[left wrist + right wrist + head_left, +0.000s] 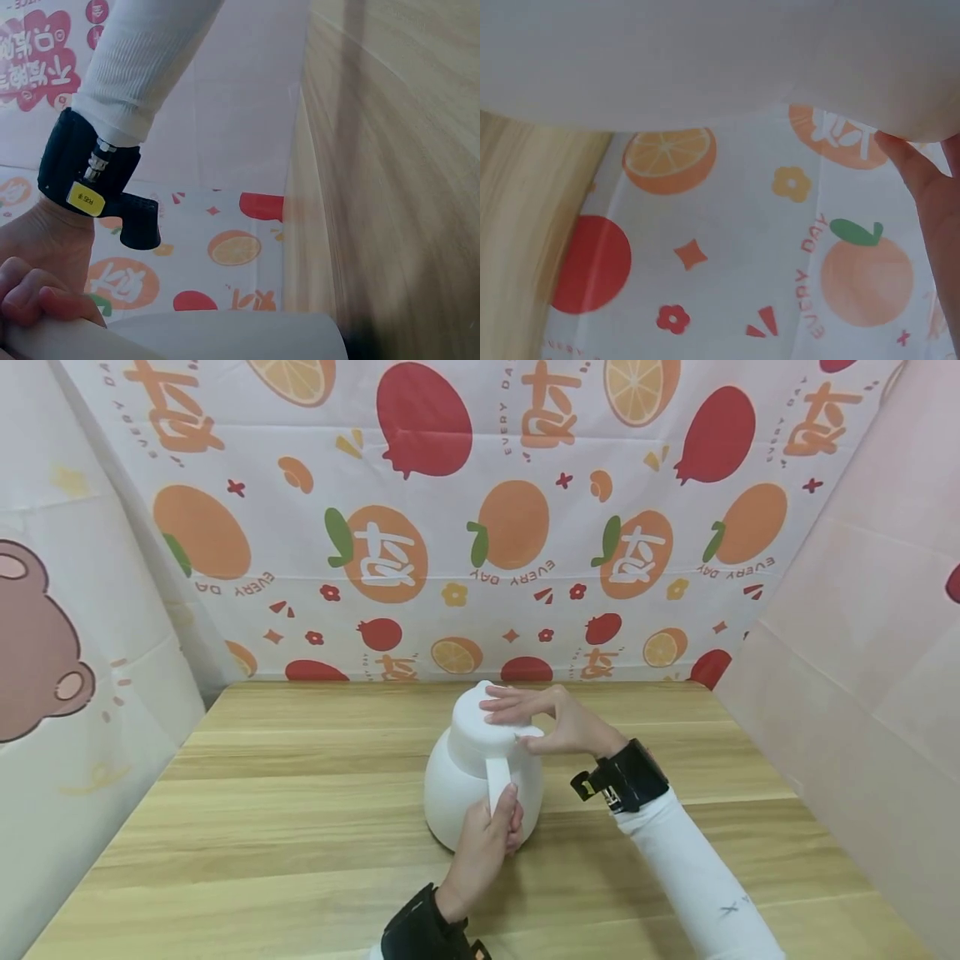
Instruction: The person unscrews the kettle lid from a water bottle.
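Well inside table edges (337,687), left fingers (515,828) grip jug (453,797) by handle (497,775); straight right fingers (510,702) touch lid (471,722).

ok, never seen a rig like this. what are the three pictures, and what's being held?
No robot here: it's a person's two bare hands, with black camera bands on the wrists. The wide picture is from a camera worn on the head, looking forward and down. The other two are from the wrists: the left one catches the right arm's white sleeve, and the right one looks past a white thermos-style jug to the fruit-print sheet behind.

The jug stands upright on a wood-grain table. The left hand grips its handle; the right hand lies with its fingers on the lid.
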`<state>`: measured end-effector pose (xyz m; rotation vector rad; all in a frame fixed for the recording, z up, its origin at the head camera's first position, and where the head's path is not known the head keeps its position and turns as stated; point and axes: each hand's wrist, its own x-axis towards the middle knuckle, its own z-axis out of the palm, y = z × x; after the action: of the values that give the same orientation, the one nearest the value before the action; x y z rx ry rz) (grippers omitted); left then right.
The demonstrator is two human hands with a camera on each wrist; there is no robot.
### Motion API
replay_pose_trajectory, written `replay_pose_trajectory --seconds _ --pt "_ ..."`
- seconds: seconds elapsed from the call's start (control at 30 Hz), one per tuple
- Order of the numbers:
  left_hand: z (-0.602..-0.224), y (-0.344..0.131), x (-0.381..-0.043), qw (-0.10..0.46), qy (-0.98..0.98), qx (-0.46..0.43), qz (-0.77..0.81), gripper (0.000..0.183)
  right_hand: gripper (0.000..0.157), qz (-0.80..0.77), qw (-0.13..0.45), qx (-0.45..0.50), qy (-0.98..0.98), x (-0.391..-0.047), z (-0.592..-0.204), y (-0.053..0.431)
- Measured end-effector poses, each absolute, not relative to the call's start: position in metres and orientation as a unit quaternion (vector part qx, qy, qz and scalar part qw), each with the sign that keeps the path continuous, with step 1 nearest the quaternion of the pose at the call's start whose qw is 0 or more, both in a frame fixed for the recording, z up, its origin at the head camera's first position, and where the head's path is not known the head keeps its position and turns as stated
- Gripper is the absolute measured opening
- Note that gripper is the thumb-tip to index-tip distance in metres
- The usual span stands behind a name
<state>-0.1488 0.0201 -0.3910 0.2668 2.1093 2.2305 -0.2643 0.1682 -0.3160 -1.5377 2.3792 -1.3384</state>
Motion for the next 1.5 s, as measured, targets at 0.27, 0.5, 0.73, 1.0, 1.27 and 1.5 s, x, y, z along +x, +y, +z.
replay_pose_trajectory --seconds 0.27,0.5,0.73,1.0,1.27,1.5 --pt "-0.393 0.026 -0.148 0.007 0.679 0.074 0.73 0.057 0.043 -0.39 -0.005 -0.481 0.785 -0.26 -0.312 0.17" --pt "-0.392 0.026 -0.147 -0.015 0.676 0.067 0.734 0.056 0.033 -0.228 -0.156 -0.434 0.858 -0.232 -0.304 0.153" --pt "-0.392 0.026 -0.147 -0.02 0.67 0.066 0.739 0.056 0.056 -0.09 -0.262 -0.347 0.896 -0.217 -0.306 0.12" --pt "-0.393 0.024 -0.145 -0.015 0.672 0.075 0.736 0.055 0.052 -0.099 -0.254 -0.323 0.906 -0.212 -0.308 0.113" --pt "-0.395 0.021 -0.147 -0.003 0.683 0.09 0.725 0.054 0.049 -0.129 -0.252 -0.342 0.896 -0.215 -0.309 0.119" --pt "-0.394 0.02 -0.148 0.012 0.678 0.089 0.73 0.056 0.046 -0.16 -0.243 -0.365 0.884 -0.22 -0.309 0.123"
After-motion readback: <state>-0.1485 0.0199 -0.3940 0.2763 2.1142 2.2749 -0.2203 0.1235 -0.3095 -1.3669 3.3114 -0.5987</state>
